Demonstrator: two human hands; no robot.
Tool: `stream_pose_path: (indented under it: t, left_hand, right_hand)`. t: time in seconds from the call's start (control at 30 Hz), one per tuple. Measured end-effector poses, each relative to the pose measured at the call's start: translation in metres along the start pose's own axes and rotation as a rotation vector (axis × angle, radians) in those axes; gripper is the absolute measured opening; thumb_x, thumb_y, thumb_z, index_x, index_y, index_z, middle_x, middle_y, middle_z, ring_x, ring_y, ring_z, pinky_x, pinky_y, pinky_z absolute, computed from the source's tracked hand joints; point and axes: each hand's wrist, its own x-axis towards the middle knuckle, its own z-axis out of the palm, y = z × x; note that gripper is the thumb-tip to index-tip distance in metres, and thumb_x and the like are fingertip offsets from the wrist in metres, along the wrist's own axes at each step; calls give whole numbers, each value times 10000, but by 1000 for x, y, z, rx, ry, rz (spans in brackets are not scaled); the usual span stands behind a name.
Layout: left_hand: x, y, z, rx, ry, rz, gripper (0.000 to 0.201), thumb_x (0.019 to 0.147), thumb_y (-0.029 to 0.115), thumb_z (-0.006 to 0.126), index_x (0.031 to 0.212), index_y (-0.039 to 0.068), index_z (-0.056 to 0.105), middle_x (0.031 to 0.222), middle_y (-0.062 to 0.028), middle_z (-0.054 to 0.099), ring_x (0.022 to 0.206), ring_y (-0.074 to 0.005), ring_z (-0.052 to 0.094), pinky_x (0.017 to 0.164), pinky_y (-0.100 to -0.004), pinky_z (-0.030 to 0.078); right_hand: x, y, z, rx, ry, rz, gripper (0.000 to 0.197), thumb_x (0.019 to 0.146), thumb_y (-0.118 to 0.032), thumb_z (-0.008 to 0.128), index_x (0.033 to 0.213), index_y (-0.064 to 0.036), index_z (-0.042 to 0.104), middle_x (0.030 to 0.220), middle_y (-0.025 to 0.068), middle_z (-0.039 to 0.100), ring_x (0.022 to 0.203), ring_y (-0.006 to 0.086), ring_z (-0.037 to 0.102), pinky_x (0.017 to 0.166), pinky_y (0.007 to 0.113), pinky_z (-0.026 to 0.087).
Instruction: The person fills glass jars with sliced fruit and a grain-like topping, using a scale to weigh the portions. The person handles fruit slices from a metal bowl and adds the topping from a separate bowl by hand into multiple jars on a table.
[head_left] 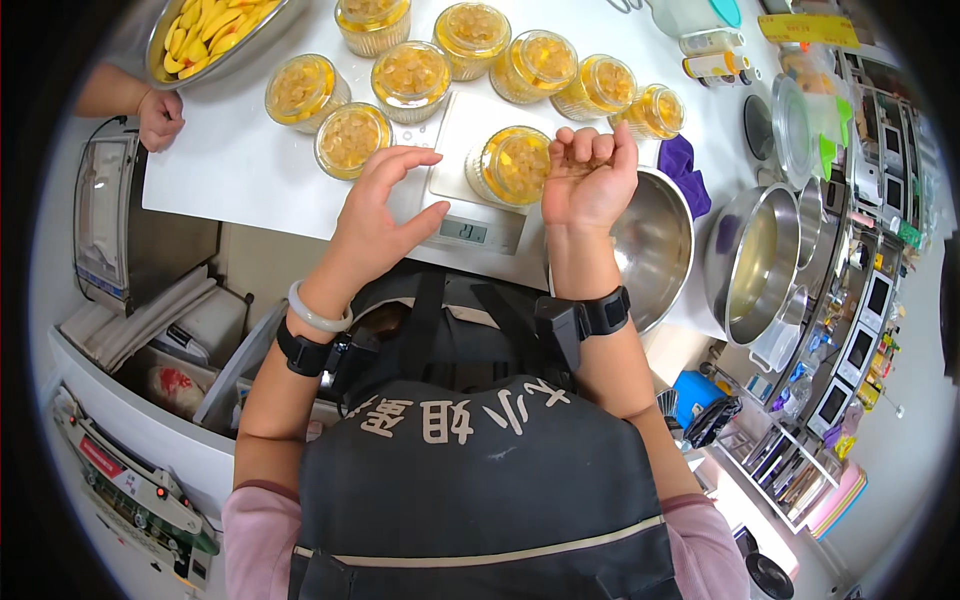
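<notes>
A ribbed glass cup (pixel 510 165) of yellow fruit topped with translucent pale pieces stands on a white kitchen scale (pixel 480 231), whose display is lit. My left hand (pixel 378 210) hovers left of that cup and over the scale's edge, thumb and fingers apart, holding nothing. At the cup's right side is my right hand (pixel 588 185), palm turned up and fingers curled in. Whether anything lies inside those curled fingers is hidden. Several similar filled cups (pixel 411 80) stand in a curve behind and left of the scale.
A large steel bowl (pixel 655 245) sits right of the scale, beside a purple cloth (pixel 684 172). Farther right is another steel bowl (pixel 752 262) with pale liquid. Yellow fruit slices fill a metal basin (pixel 160 60) at far left, near another person's hand (pixel 160 120).
</notes>
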Motion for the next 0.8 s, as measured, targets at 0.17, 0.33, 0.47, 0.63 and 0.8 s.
stream_pose_path:
  t: [0.17, 0.33, 0.47, 0.63, 0.8]
  left_hand:
    - [-5, -3, -2, -17, 29, -11, 423, 777, 100, 693, 1180, 71, 567, 1219, -77, 541, 1139, -209, 516, 965, -347, 416]
    - [-7, -4, -4, -30, 30, -19, 423, 781, 110, 693, 1182, 71, 566, 1224, -77, 541, 1141, -208, 513, 963, -346, 415]
    - [-6, -4, -4, -34, 17, -15, 422, 785, 119, 690, 1186, 73, 566, 1223, -77, 541, 1140, -208, 513, 960, -346, 414]
    - [-4, -1, -4, -30, 2, -5, 426, 786, 118, 689, 1190, 74, 564, 1220, -77, 543, 1136, -208, 515, 958, -345, 415]
    - [3, 5, -2, -6, -9, 28, 427, 785, 109, 689, 1191, 68, 562, 1213, -80, 544, 1131, -212, 519, 961, -353, 425]
  right_hand:
    - [-5, 7, 2, -92, -88, -129, 435, 970, -296, 405, 580, -119, 331, 541, 55, 403, 697, 293, 589, 763, 387, 462]
    - [-8, 12, 3, -161, -100, -209, 423, 961, -264, 400, 570, -120, 333, 525, 65, 419, 730, 316, 613, 802, 408, 471]
    - [-9, 11, 7, -130, -43, -216, 428, 959, -242, 390, 555, -126, 314, 511, 48, 366, 611, 254, 524, 744, 394, 460]
    - [5, -7, -2, 142, 40, -55, 408, 901, -198, 430, 525, -169, 274, 489, -19, 288, 485, 148, 391, 638, 339, 456]
    - [12, -55, -21, 669, 84, 303, 424, 853, -174, 462, 497, -204, 235, 439, -68, 235, 386, 83, 295, 500, 225, 389]
